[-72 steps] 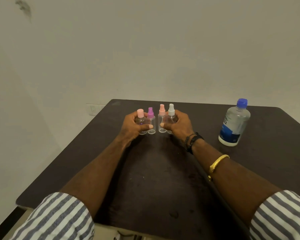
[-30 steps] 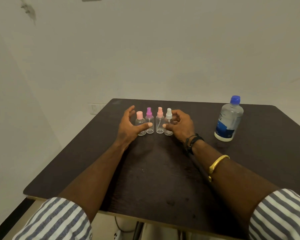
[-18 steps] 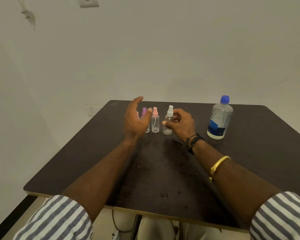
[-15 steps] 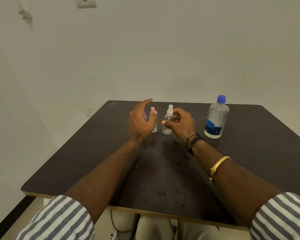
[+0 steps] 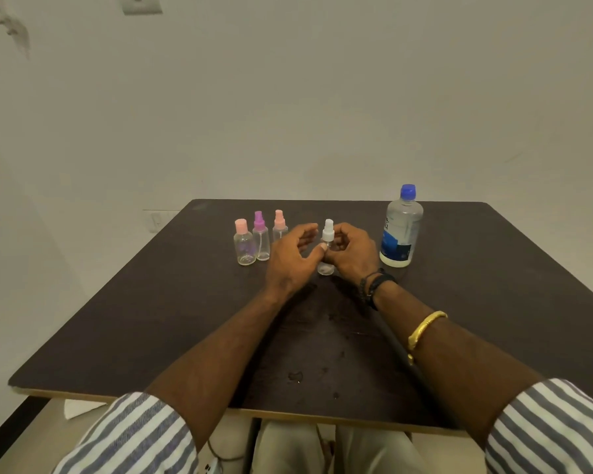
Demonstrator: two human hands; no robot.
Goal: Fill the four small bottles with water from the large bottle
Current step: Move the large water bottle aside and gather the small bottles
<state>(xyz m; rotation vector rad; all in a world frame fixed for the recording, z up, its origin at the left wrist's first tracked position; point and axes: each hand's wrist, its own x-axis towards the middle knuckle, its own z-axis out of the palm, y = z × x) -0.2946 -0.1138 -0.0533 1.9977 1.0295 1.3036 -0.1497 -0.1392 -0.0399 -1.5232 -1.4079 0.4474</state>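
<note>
Uncapping first bottle (judged): right hand [image 5: 353, 256] grips clear white-capped small bottle [image 5: 328, 231], mid dark surface [image 5: 151, 319]; left hand [image 5: 290, 260] loose beside it, holding nothing. Next: twist cap off; large blue-capped water bottle [image 5: 400, 230] nearby, capped.

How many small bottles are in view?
4. Three stand in a row at left: pink flat-capped bottle, purple-capped bottle, pink spray bottle partly behind the left hand. The white-capped bottle is in the right hand.

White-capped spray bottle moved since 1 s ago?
Yes: the white-capped spray bottle shifted away from the pink-capped spray bottle, toward the large water bottle.
</note>
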